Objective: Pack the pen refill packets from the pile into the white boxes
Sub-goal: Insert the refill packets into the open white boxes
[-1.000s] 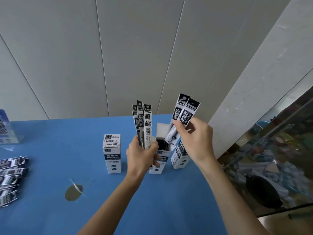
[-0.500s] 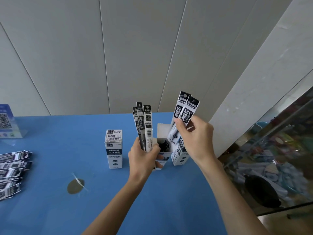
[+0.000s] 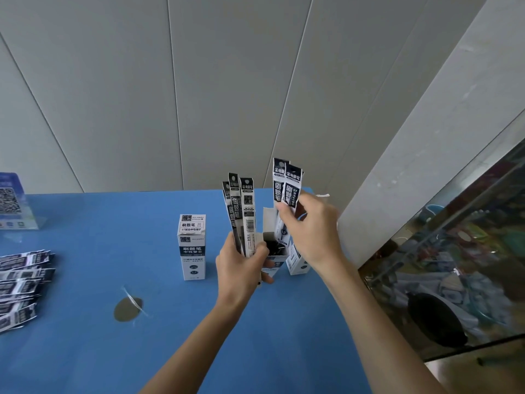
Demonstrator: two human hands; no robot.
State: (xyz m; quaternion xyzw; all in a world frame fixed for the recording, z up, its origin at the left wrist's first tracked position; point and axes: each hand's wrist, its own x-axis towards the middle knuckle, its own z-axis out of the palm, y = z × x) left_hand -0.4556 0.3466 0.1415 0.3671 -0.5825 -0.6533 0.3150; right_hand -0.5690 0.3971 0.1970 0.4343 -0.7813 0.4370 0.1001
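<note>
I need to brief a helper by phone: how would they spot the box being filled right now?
On the blue table, three white boxes stand in a row near the far right corner. It is the open box between the two hands, the only one with its top flap up and dark refill packets showing inside.

We count three white boxes (image 3: 192,245), five held refill packets (image 3: 246,217), two hands (image 3: 241,268), one pile (image 3: 20,285).

Two bare forearms, no sleeves in view, left hand (image 3: 241,268) and right hand (image 3: 312,234) ungloved, slim fingers, short nails
</note>
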